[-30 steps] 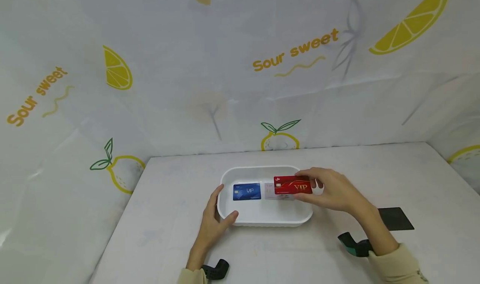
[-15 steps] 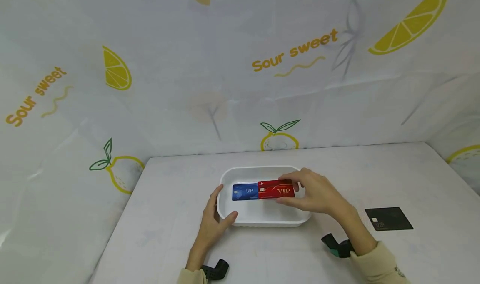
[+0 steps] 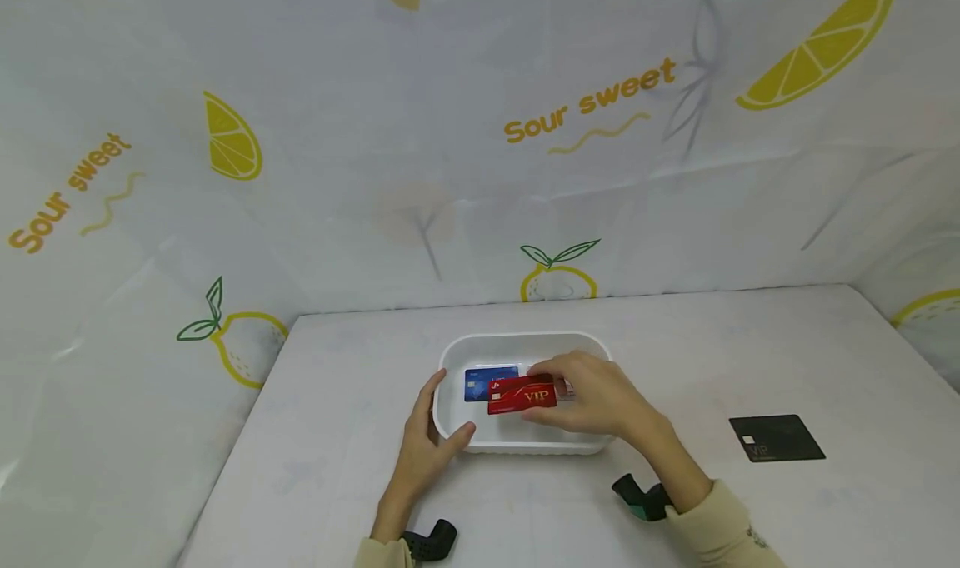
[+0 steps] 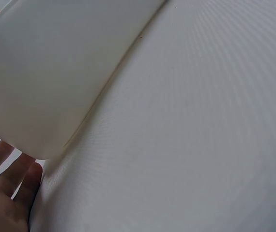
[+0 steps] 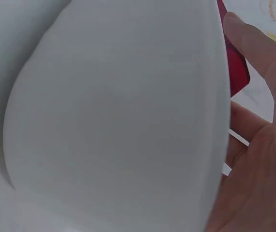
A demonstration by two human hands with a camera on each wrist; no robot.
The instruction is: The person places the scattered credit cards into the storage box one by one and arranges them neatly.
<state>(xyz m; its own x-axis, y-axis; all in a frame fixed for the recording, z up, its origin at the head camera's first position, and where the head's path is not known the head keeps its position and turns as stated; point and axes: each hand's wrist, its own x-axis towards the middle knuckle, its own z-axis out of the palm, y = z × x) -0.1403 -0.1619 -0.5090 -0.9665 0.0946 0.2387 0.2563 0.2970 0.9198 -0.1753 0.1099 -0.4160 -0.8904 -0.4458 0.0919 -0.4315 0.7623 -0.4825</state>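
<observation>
A red VIP card [image 3: 517,395] is pinched between the thumb and fingers of my right hand [image 3: 588,393], over the white tray [image 3: 525,448]. It overlaps the lower right part of a blue VIP card [image 3: 480,385] lying in the tray. A pale card [image 3: 567,391] also lies there, mostly hidden by the red card and my hand. My left hand [image 3: 427,451] holds the tray's left end, thumb at the front rim and fingers along the outer side. In the right wrist view, the tray wall [image 5: 118,116] covers most of the red card [image 5: 236,70].
On the white table [image 3: 337,385], a black VIP card [image 3: 777,438] lies to the right of the tray. A white sheet printed with lemons [image 3: 375,176] rises behind the table. Each wrist wears a black device [image 3: 431,540].
My right hand has carried the red card left and slightly nearer, from above the pale card to over the blue card's lower right. My left hand and the tray have stayed put.
</observation>
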